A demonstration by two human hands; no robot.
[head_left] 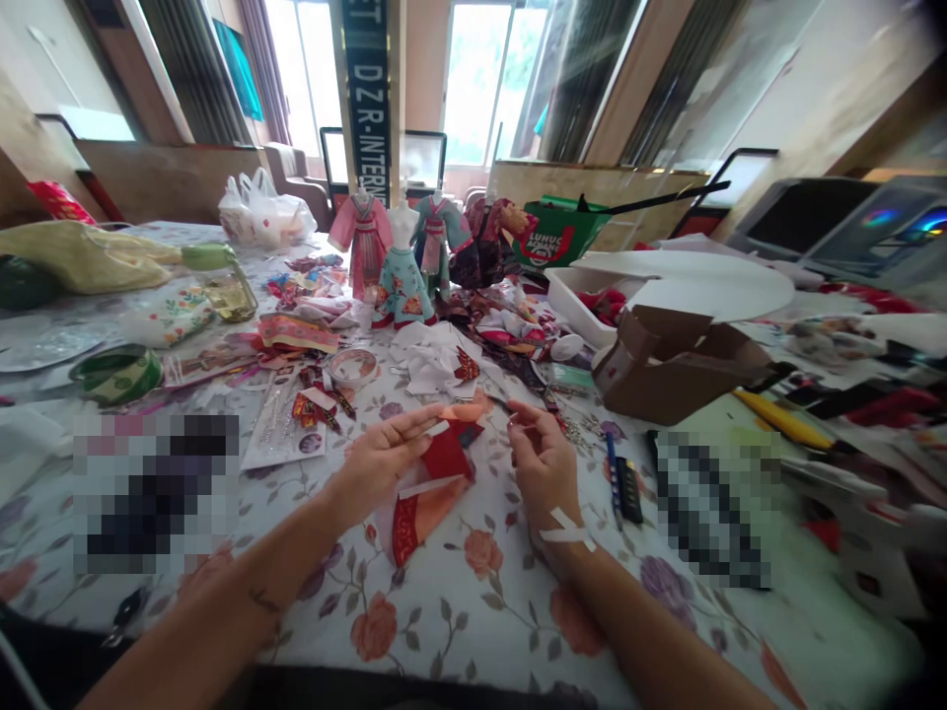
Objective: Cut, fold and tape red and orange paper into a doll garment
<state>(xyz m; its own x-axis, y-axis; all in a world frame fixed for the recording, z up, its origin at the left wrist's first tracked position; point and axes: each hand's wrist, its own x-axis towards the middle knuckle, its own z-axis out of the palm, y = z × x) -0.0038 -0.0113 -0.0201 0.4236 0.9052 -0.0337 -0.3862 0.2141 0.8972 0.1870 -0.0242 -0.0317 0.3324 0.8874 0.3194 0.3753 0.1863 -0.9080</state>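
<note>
Your left hand [385, 454] pinches the red-and-orange cloth piece [444, 459] by its top edge, fingers pressed together; your right hand [544, 463], at its 3 o'clock, curls close, grip unclear; the cloth rests low over the surface [459, 602]; shaping it further likely needs both hands pinching.

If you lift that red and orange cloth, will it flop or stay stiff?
Probably floppy: the small red and orange cloth piece droops and folds below the left hand. Likely very light, held by a pinch. Unlikely to roll: its lower end lies flat on the flowered tablecloth.
</note>
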